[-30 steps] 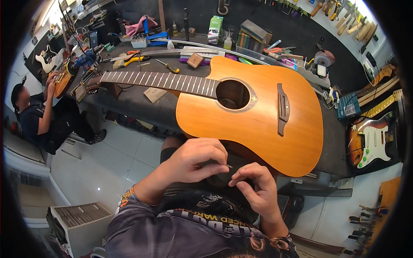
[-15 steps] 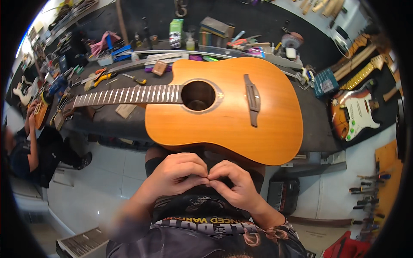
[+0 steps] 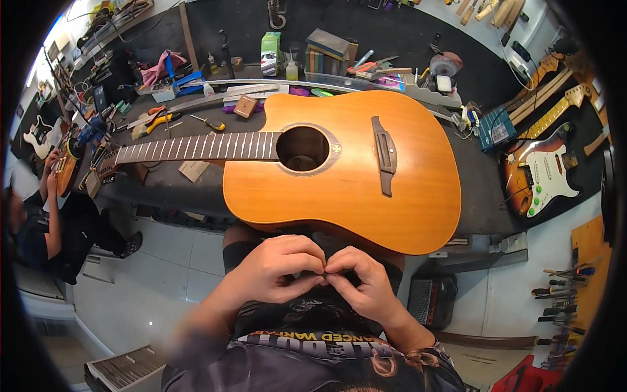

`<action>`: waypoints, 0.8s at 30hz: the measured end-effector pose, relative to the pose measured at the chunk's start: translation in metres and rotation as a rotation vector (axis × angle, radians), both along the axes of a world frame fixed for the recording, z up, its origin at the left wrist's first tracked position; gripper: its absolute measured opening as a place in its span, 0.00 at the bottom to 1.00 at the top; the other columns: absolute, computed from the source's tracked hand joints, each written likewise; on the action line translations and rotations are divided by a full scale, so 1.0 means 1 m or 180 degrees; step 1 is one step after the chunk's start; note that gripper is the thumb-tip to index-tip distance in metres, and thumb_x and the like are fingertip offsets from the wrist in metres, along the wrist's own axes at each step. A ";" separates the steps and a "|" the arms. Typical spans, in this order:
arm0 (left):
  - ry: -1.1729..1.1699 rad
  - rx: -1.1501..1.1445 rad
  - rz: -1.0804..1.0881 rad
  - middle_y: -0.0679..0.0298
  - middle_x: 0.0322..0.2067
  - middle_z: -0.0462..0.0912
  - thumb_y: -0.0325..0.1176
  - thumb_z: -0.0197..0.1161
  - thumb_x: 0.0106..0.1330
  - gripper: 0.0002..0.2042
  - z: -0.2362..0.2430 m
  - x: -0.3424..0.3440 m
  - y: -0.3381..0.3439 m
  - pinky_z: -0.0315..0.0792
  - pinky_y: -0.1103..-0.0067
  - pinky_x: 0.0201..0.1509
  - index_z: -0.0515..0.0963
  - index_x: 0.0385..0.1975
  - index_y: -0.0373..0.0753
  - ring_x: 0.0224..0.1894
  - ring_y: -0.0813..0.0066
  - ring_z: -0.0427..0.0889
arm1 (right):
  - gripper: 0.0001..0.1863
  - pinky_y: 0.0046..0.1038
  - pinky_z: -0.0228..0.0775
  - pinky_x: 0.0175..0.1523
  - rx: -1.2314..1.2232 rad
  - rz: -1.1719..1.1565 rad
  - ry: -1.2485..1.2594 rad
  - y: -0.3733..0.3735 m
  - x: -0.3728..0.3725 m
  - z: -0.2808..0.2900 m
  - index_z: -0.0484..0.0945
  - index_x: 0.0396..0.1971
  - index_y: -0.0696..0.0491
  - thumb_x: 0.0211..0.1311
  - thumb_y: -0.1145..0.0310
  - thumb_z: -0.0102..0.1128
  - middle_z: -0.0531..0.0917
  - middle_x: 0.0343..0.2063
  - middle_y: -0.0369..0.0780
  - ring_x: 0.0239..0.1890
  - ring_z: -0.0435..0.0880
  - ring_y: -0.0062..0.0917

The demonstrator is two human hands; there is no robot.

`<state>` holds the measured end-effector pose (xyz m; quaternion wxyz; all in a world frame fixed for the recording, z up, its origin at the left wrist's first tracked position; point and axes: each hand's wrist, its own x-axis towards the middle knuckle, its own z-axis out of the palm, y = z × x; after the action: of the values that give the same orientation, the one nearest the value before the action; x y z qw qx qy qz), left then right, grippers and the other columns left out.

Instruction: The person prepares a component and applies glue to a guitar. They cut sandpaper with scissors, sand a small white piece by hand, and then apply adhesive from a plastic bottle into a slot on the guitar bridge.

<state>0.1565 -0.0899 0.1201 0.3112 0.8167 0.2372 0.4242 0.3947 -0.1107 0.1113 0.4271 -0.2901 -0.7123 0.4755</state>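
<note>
My left hand (image 3: 277, 268) and my right hand (image 3: 366, 284) meet fingertip to fingertip in front of my dark printed shirt (image 3: 313, 353). Both pinch something small and thin, almost wholly hidden by the fingers. Just above the hands, an orange-brown acoustic guitar (image 3: 353, 183) lies face up on a dark workbench (image 3: 480, 196). Its body overhangs the near edge, and its neck (image 3: 196, 147) points left. No strings show over the sound hole (image 3: 302, 148) or the dark bridge (image 3: 385, 153). Neither hand touches the guitar.
Pliers (image 3: 157, 119), a yellow-handled screwdriver (image 3: 209, 122), a wooden block (image 3: 245, 106), bottles and a green box (image 3: 269, 53) crowd the bench's far side. A sunburst electric guitar (image 3: 542, 176) lies at right. Another person (image 3: 52, 222) sits far left with an instrument. Screwdrivers (image 3: 562, 294) hang lower right.
My hands, apart a second ago with a thin piece showing between them, have closed together fingertip to fingertip. My view has shifted, so the guitar now sits more to the left.
</note>
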 end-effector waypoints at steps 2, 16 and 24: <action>-0.0010 0.0035 -0.0071 0.62 0.38 0.86 0.24 0.76 0.58 0.10 0.002 0.001 -0.001 0.79 0.70 0.38 0.84 0.38 0.39 0.36 0.61 0.87 | 0.12 0.27 0.80 0.46 0.0114 -0.0073 -0.0069 -0.003 0.001 0.002 0.80 0.47 0.56 0.67 0.84 0.68 0.84 0.40 0.42 0.41 0.87 0.28; -0.0273 -0.0264 0.0151 0.54 0.37 0.83 0.19 0.71 0.58 0.09 -0.027 0.028 -0.006 0.73 0.73 0.45 0.80 0.36 0.33 0.38 0.63 0.81 | 0.06 0.33 0.77 0.46 0.0076 -0.0192 0.0209 -0.007 0.016 -0.012 0.79 0.45 0.57 0.71 0.77 0.66 0.81 0.39 0.42 0.40 0.85 0.34; -0.0548 -0.0605 0.0029 0.53 0.36 0.84 0.21 0.71 0.59 0.08 -0.037 0.052 -0.004 0.73 0.74 0.43 0.79 0.36 0.33 0.37 0.64 0.82 | 0.05 0.30 0.74 0.47 0.0351 -0.0577 0.0357 -0.019 0.030 -0.016 0.78 0.44 0.56 0.73 0.78 0.64 0.77 0.41 0.40 0.41 0.81 0.29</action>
<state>0.2085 -0.0937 0.0832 0.4044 0.7430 0.2525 0.4698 0.4251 -0.1293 0.0953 0.5228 -0.3023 -0.6831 0.4106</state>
